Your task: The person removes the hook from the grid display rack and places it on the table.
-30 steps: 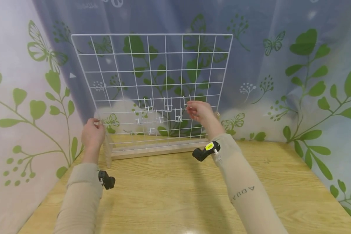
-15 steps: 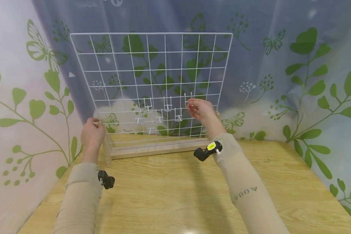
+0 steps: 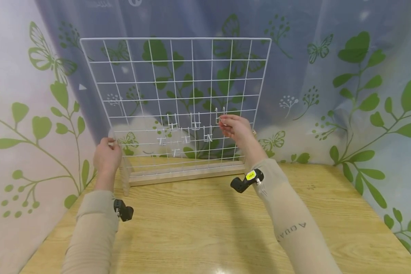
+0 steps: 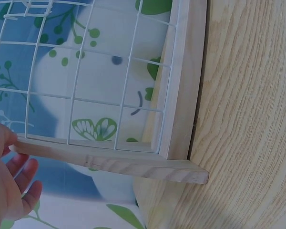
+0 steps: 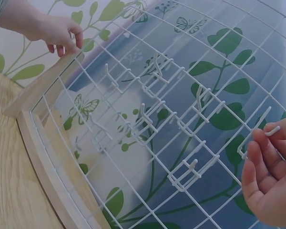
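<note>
We see the right hand [image 3: 238, 129] raised before the right part of the white wire grid [image 3: 193, 81], thumb and fingertips pinching a white hook [image 5: 274, 130]; whether it is latched we cannot tell. The left hand [image 3: 107, 158] grips the left end of the wooden stand [image 3: 186, 174]. Beneath spreads a wood-grained table [image 3: 191, 220]; on the far side, a leaf-printed curtain [image 3: 294, 45].

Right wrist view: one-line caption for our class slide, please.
The right hand pinches a white hook at a wire grid hung with more hooks; the left hand holds the wooden stand.
</note>
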A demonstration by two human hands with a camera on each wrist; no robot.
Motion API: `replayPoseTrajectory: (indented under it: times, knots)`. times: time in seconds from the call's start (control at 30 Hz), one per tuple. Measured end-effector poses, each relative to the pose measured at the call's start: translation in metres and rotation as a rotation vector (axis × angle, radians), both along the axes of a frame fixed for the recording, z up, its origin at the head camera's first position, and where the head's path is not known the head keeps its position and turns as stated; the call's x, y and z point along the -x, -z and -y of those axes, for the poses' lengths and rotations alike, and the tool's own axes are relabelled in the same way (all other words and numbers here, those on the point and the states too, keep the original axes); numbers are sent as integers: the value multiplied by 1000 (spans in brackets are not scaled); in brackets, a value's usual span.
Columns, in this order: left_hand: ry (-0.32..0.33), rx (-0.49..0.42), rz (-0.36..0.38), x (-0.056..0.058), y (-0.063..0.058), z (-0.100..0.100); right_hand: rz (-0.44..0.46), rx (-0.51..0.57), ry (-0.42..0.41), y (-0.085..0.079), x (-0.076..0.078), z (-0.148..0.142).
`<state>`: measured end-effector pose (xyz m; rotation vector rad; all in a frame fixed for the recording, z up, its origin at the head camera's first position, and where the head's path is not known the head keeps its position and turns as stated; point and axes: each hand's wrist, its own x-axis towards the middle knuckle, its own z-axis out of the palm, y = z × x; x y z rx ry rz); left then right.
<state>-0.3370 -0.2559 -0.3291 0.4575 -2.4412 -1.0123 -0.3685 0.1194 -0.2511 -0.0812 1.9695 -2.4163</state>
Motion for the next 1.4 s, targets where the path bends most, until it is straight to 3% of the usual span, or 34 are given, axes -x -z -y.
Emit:
replayPoseTrajectory:
  times: [0.33, 0.97, 1.4]
  knots:
    - [4, 1, 3, -2, -2, -1, -59, -231, -21, 7, -8, -6]
    - [17, 22, -11, -2, -2, 1, -113, -485, -111, 36, -30, -33]
    - [11, 38, 8, -2, -2, -1, -112, -506, -210, 70, -46, -42]
